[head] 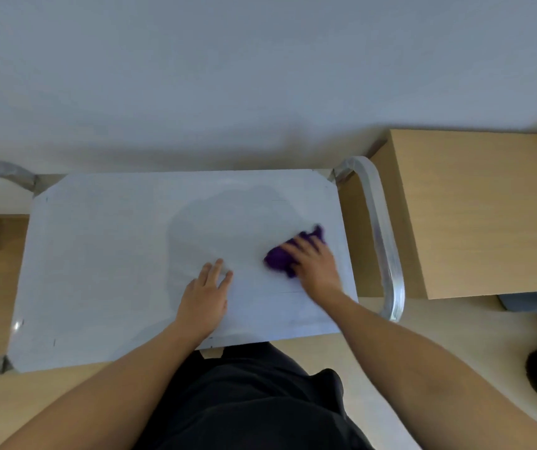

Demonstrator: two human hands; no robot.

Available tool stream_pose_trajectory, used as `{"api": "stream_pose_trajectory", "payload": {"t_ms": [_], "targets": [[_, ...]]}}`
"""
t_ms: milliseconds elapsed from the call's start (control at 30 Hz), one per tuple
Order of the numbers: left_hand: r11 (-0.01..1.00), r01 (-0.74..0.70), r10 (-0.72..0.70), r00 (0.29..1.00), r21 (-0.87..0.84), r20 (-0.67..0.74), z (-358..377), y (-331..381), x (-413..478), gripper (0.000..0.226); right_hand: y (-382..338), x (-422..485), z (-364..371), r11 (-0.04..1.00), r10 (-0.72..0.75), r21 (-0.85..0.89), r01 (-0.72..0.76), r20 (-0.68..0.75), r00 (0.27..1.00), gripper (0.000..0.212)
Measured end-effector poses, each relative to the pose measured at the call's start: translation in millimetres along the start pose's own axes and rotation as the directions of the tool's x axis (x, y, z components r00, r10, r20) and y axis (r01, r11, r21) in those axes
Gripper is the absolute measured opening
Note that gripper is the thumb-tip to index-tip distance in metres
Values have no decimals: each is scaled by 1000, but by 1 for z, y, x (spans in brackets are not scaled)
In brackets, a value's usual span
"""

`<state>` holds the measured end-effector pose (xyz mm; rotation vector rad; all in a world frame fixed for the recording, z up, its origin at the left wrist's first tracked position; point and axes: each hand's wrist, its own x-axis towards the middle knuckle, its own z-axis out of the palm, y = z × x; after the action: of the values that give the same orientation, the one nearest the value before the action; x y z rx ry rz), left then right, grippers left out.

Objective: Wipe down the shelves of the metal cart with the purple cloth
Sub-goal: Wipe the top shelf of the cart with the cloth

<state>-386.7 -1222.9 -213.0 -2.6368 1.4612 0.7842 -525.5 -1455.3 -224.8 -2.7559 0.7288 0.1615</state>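
Dark clothing (244,401) fills the bottom of the view, with both forearms reaching over the metal cart's top shelf (104,261). Left hand (205,297) lies flat on the shelf, fingers straight, holding nothing. Right hand (312,264), motion-blurred, presses the purple cloth (281,258) under spread fingers, near the shelf's right edge by the handle (381,228). Bunched into a small wad, the cloth likely covers little per pass, so patches could be missed; a hard sideways push might sweep it off the edge
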Motion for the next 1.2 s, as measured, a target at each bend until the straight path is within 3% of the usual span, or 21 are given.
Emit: {"api": "stream_pose_trajectory", "payload": {"t_ms": [100, 167, 200, 267, 333, 400, 467, 500, 567, 667, 733, 767, 833, 900, 967, 1033, 1100, 1167, 1200], "targets": [[1000, 21, -21, 1000, -6, -2, 5, -1, -2, 58, 29, 7, -11, 905, 413, 134, -403, -52, 909, 44], [999, 38, -38, 999, -33, -3, 8, 2, -3, 58, 5, 11, -4, 838, 534, 175, -517, -63, 843, 45], [998, 49, -49, 999, -43, -6, 9, 3, -3, 58, -15, 11, 2, 846, 522, 164, -507, -64, 850, 47], [997, 68, -68, 998, -42, -10, 10, 4, -4, 58, -58, 10, 18, 920, 368, 154, -360, -24, 929, 52], [996, 76, -77, 997, -52, -16, 10, 4, -5, 58, -85, 4, 30, 984, 109, 133, -118, 78, 991, 53], [995, 77, -78, 997, -57, -18, 11, 2, -7, 58, -74, 12, 27, 982, -135, 153, 114, 133, 982, 49], [995, 70, -72, 997, -66, -26, 11, 1, -5, 58, -45, 32, 12, 965, -240, 140, 222, 135, 961, 46], [995, 68, -71, 997, -77, -28, 10, 1, -4, 58, -28, 41, 4, 972, -211, 128, 195, 121, 970, 46], [994, 69, -71, 997, -86, -24, 8, 2, -2, 58, 6, 53, -12, 990, 36, 136, -41, 38, 999, 47], [995, 75, -75, 997, -73, -4, 8, 3, 0, 59, 6, 57, -17, 905, 398, 174, -388, -31, 917, 45], [993, 88, -89, 996, -72, -4, 8, 4, 0, 59, -31, 57, -6, 895, 432, 128, -428, -8, 902, 49], [992, 96, -97, 995, -77, -6, 8, 4, -1, 60, -50, 56, 3, 929, 352, 118, -351, 17, 936, 51], [992, 103, -104, 995, -79, -4, 8, 4, -2, 61, -81, 48, 18, 993, 49, 103, -60, 100, 994, 53], [993, 98, -98, 995, -60, 0, 8, 1, -3, 62, -80, 53, 16, 961, -271, 100, 256, 191, 943, 49], [995, 81, -81, 997, -62, 9, 6, -1, -3, 63, -52, 72, 1, 915, -403, 93, 393, 161, 901, 45], [995, 74, -74, 997, -69, 8, 4, 0, -1, 61, -17, 90, -13, 961, -267, 91, 260, 82, 960, 45], [994, 70, -72, 997, -80, -22, -1, 3, 3, 56, 14, 99, -26, 983, 85, 164, -83, -4, 996, 45], [996, 41, -46, 997, -81, -58, -8, 8, 12, 52, 11, 103, -25, 906, 386, 207, -368, -51, 921, 44], [997, 22, -28, 997, -75, -68, -11, 11, 18, 52, -2, 104, -21, 889, 437, 182, -419, -70, 897, 44]]}}
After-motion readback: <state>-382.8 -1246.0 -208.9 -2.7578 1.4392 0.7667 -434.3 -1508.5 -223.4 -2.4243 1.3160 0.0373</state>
